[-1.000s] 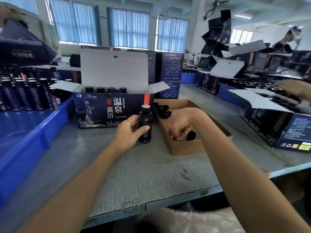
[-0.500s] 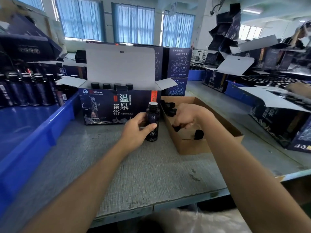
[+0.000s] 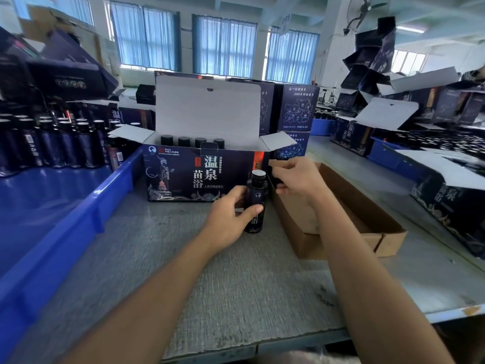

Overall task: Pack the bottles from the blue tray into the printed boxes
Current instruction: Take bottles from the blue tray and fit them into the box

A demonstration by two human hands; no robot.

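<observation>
A dark uncapped bottle stands upright on the grey table in front of the open printed box. My left hand grips its lower body. My right hand hovers just right of the bottle's neck and pinches a small black cap. Several capped bottles stand in the back row of the box. The blue tray on the left holds several more dark bottles at its far end.
A shallow brown cardboard tray lies right of the bottle, behind my right arm. Other open printed boxes crowd the right side, stacked boxes stand behind. The table's front edge runs below my arms.
My right hand has lifted out of the cardboard tray with a black cap and moved left and up toward the bottle's neck. My left hand keeps holding the bottle in place.
</observation>
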